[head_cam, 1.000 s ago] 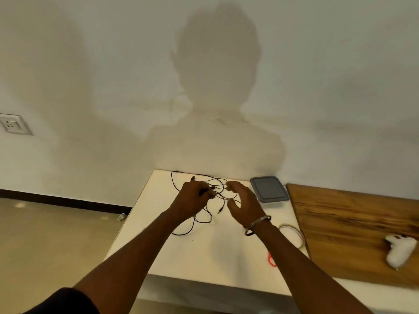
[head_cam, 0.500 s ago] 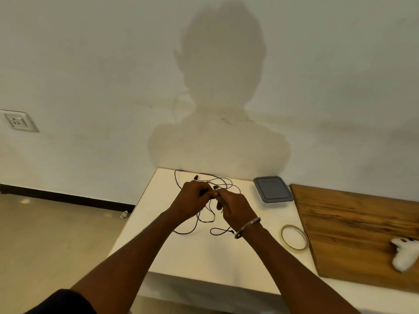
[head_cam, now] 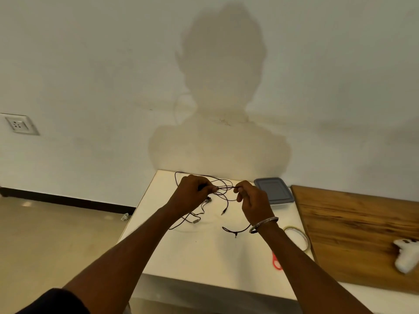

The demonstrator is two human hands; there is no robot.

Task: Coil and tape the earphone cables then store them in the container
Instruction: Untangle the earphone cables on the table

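Thin black earphone cables [head_cam: 223, 196] lie tangled on the far part of a white table [head_cam: 204, 252]. My left hand [head_cam: 192, 198] pinches a strand at its fingertips. My right hand [head_cam: 251, 200] pinches the same strand a short way to the right, so a taut length runs between them above the table. Loose ends and plugs hang down and trail on the table below. A grey lidded container [head_cam: 274, 190] sits at the table's far right corner, just beyond my right hand. A roll of clear tape [head_cam: 297, 237] lies by my right wrist.
Red-handled scissors [head_cam: 276, 262] peek out beside my right forearm. A wooden board [head_cam: 353, 232] adjoins the table on the right, with a white game controller [head_cam: 405, 254] on it. The wall stands right behind the table; open floor lies to the left.
My hands met at the tangle, then drew apart sideways, pulling a strand of cable taut between them. My right hand moved right, toward the container.
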